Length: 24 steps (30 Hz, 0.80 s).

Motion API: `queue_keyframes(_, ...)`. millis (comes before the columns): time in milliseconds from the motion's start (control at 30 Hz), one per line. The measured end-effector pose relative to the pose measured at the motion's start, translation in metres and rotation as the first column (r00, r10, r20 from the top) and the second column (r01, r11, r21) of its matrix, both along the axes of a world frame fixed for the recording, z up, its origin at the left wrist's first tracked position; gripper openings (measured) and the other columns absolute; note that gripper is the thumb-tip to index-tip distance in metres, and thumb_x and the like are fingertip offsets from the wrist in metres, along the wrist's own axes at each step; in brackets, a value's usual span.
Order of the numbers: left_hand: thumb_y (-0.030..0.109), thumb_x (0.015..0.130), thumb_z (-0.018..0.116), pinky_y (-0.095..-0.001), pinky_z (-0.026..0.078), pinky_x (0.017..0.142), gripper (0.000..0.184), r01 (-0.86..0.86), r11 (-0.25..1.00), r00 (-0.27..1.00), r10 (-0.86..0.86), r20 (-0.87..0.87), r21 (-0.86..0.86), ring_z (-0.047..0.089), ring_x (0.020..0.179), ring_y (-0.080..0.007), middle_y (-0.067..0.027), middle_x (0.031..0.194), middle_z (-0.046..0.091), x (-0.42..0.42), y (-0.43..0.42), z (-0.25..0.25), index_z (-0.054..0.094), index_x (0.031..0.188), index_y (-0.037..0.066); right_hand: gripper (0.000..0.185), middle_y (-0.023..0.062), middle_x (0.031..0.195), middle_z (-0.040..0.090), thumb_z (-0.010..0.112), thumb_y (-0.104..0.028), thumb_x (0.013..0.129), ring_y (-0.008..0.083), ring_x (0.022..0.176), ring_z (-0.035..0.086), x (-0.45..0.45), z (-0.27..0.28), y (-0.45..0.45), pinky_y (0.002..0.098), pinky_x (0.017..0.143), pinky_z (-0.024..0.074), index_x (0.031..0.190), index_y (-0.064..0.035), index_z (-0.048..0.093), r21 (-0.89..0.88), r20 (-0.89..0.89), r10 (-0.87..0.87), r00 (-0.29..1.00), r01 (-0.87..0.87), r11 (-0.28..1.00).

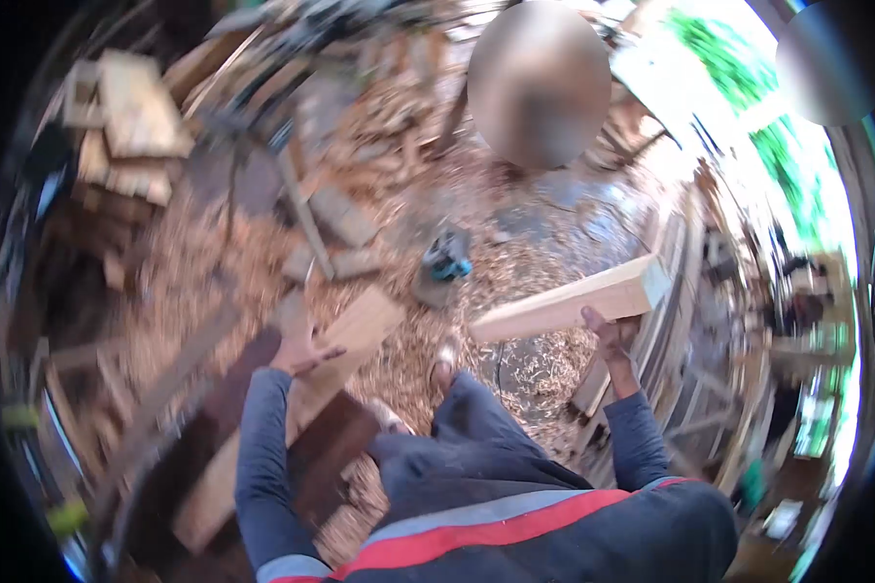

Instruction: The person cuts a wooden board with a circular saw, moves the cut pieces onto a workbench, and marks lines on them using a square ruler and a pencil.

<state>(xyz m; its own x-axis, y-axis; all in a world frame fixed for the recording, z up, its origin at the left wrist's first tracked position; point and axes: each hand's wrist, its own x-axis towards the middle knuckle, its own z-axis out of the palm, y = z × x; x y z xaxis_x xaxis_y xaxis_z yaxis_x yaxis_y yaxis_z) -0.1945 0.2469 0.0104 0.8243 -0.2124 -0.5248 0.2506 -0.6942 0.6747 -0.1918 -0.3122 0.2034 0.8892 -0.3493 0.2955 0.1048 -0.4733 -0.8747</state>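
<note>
A pale squared wooden beam [574, 299] is held up at the right, its end face toward the right. My right hand [605, 335] grips its lower side, with the thumb against the near face. On the left, my left hand [306, 352] has its fingers spread at the edge of a long pale plank [355, 335], which slants from the middle toward the lower left. Dark reddish boards [331, 442] lie beside and under that plank.
A teal and dark power tool [447, 257] rests on the shaving-covered floor [190, 282] ahead of my feet. Short wood blocks [343, 216] lie beyond it. Stacked boards [141, 107] stand at upper left. Long timbers [685, 262] run along the right.
</note>
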Motion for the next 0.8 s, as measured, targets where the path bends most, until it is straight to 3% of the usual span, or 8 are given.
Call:
queue_keyframes(67,0.077,0.086,0.058,-0.0402,0.044,0.109,0.094,0.217,0.927,0.953,-0.269,-0.14,-0.307,0.059,0.125,-0.0329,-0.0268,0.134,0.062,0.029,0.032,-0.158,0.058,0.139,-0.001,0.074,0.0134,0.118,0.065,0.088,-0.024,0.073,0.0223,0.103,0.065,-0.051,0.041,-0.017,0.0373,0.091,0.0522,0.13,0.0031,0.05,-0.15,-0.201,-0.007,0.98,-0.024,0.988)
queue_keyframes(167,0.045,0.103,0.055,-0.0348,0.044,0.109,0.052,0.266,0.905,0.958,-0.287,-0.015,-0.332,0.057,0.126,-0.0219,-0.0126,0.139,0.062,0.02,0.02,-0.166,0.061,0.14,0.009,0.079,0.0139,0.119,0.063,0.088,-0.024,0.071,0.0239,0.11,0.062,-0.125,0.078,-0.053,0.0386,0.098,0.0492,0.133,0.003,0.048,-0.069,-0.086,-0.081,0.993,0.075,0.995)
queue_keyframes(200,0.039,0.103,0.057,-0.0306,0.046,0.105,0.048,0.349,0.928,0.935,-0.335,0.121,-0.129,0.06,0.122,-0.0169,-0.0096,0.133,0.066,0.013,0.007,-0.087,0.065,0.135,0.005,0.082,0.0143,0.121,0.062,0.088,-0.024,0.07,0.0246,0.114,0.06,-0.142,0.078,-0.064,0.0389,0.1,0.0481,0.135,0.0026,0.046,-0.103,-0.035,-0.138,0.99,0.134,0.986)
queue_keyframes(233,0.039,0.101,0.06,-0.0269,0.051,0.094,0.044,0.122,0.9,0.989,-0.144,-0.02,-0.418,0.066,0.108,-0.0129,-0.0047,0.121,0.072,0.008,0.004,-0.089,0.071,0.126,0.005,0.091,0.0153,0.126,0.059,0.089,-0.023,0.069,0.0259,0.116,0.059,-0.159,0.069,-0.078,0.0398,0.1,0.0481,0.141,0.0018,0.038,-0.136,0.031,-0.246,0.969,0.248,0.959)
queue_keyframes(400,0.052,0.096,0.062,-0.0413,0.055,0.075,0.052,0.301,0.886,0.835,-0.423,0.351,0.353,0.072,0.086,-0.024,-0.0158,0.104,0.076,-0.022,-0.032,-0.096,0.075,0.108,0.002,0.121,0.0201,0.133,0.056,0.091,-0.02,0.067,0.032,0.115,0.062,-0.24,0.044,-0.123,0.0425,0.1,0.0511,0.155,-0.0002,0.01,0.042,-0.002,-0.56,0.828,0.56,0.828)
queue_keyframes(467,0.032,0.1,0.055,-0.0437,0.055,0.081,0.041,0.355,0.93,0.913,-0.367,0.179,0.097,0.068,0.098,-0.0294,-0.0169,0.117,0.07,-0.036,-0.054,-0.053,0.06,0.136,0.013,0.129,0.0243,0.134,0.055,0.091,-0.021,0.067,0.0364,0.119,0.061,-0.261,0.04,-0.14,0.0445,0.103,0.0503,0.157,0.001,0.001,-0.14,-0.069,-0.578,0.813,0.566,0.812)
queue_keyframes(600,0.034,0.102,0.053,-0.0432,0.054,0.08,0.041,0.373,0.927,0.921,-0.374,-0.111,-0.031,0.068,0.096,-0.0286,-0.0162,0.114,0.07,-0.009,-0.186,-0.001,0.061,0.134,0.011,0.133,0.0299,0.135,0.055,0.092,-0.031,0.066,0.0408,0.123,0.059,-0.298,0.002,-0.198,0.0452,0.104,0.0491,0.156,0.0022,0.0,-0.224,-0.202,-0.651,0.731,0.613,0.758)
queue_keyframes(800,0.037,0.103,0.049,-0.0424,0.053,0.079,0.042,0.502,0.864,0.86,-0.502,-0.092,-0.03,0.066,0.093,-0.0275,-0.0152,0.111,0.069,0.073,-0.412,0.034,0.061,0.132,0.009,0.137,0.0255,0.145,0.045,0.094,-0.037,0.061,0.0392,0.128,0.053,-0.279,-0.065,-0.347,0.0446,0.108,0.0439,0.157,0.0016,0.004,-0.298,-0.197,-0.735,0.649,0.675,0.675)
